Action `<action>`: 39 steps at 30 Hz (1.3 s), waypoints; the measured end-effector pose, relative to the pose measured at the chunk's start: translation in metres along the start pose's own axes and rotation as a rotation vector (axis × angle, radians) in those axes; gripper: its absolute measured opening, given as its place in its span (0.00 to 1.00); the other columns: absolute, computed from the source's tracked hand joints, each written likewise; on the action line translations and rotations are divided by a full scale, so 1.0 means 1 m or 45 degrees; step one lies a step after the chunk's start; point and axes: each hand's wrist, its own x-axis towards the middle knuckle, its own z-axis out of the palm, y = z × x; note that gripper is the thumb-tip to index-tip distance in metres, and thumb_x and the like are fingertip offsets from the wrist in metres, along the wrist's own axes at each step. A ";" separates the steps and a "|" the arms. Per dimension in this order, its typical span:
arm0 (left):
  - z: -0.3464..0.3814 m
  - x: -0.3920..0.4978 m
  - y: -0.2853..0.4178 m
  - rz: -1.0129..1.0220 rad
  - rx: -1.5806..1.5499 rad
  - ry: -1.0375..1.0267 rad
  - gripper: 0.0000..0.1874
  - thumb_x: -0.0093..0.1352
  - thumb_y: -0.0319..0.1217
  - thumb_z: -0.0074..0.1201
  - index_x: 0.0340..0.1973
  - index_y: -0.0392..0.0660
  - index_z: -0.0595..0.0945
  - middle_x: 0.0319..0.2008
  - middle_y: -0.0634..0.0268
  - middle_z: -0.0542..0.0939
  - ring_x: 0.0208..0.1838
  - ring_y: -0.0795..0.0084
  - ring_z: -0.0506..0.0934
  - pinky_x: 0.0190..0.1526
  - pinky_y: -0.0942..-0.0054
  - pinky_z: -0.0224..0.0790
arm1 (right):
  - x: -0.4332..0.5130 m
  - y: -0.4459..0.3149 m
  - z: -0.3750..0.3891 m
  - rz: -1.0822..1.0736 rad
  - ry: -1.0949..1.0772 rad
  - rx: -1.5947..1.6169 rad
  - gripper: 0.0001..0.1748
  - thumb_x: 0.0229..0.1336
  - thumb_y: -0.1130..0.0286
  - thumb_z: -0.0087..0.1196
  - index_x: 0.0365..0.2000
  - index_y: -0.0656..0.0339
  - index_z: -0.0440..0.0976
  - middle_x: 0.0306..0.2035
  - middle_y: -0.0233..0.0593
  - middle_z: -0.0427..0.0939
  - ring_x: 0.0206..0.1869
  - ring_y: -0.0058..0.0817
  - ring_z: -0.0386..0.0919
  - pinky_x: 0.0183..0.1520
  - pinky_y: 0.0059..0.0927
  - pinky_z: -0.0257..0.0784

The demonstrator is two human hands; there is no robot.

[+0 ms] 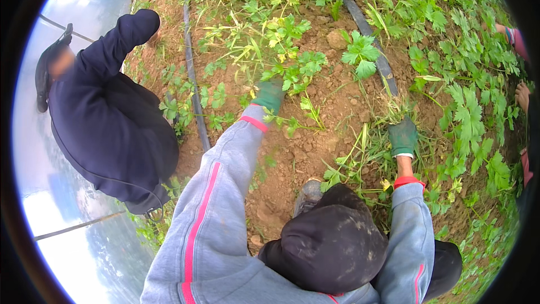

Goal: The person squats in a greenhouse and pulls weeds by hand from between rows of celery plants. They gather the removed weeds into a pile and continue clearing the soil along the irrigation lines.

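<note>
My left hand [270,95], in a green glove, reaches down at the base of leafy plants like celery [291,76]. Leaves cover part of it and its fingers are blurred, so whether it holds a stem cannot be told. Farther right, my right hand [403,137], also green-gloved, is closed on a clump of grass weeds [395,109] with pale, dry-looking strands poking out past the fingers. Uprooted grass [371,147] lies on the soil to its left. Between my hands is bare brown soil [312,152] with one low leafy plant [314,114].
Black drip hoses run along the rows, one at left [194,71] and one at right [371,38]. A person in dark clothing [114,135] crouches at left beside plastic sheeting [84,257]. Another person's hand [522,96] shows at the right rim. My knee [333,240] and shoe [308,196] are below.
</note>
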 end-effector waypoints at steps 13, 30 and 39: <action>-0.054 -0.047 0.030 0.316 -0.154 -0.460 0.15 0.58 0.25 0.48 0.41 0.41 0.73 0.39 0.54 0.76 0.43 0.53 0.75 0.42 0.55 0.67 | -0.009 -0.012 -0.015 -0.030 0.027 0.004 0.20 0.40 0.60 0.59 0.31 0.65 0.73 0.29 0.54 0.74 0.34 0.50 0.73 0.38 0.43 0.69; -0.041 0.014 -0.041 -0.446 -0.220 -0.384 0.17 0.63 0.34 0.40 0.48 0.49 0.71 0.42 0.52 0.77 0.45 0.52 0.76 0.43 0.56 0.68 | -0.006 -0.003 -0.001 -0.011 0.025 -0.186 0.20 0.39 0.58 0.55 0.28 0.65 0.73 0.31 0.52 0.75 0.36 0.47 0.74 0.39 0.40 0.70; -0.059 -0.053 0.028 0.351 0.009 -0.466 0.14 0.57 0.31 0.51 0.38 0.44 0.75 0.34 0.52 0.78 0.37 0.54 0.77 0.38 0.55 0.67 | -0.009 -0.005 -0.002 0.014 0.098 -0.154 0.26 0.34 0.53 0.60 0.30 0.66 0.73 0.32 0.52 0.75 0.37 0.46 0.74 0.41 0.41 0.70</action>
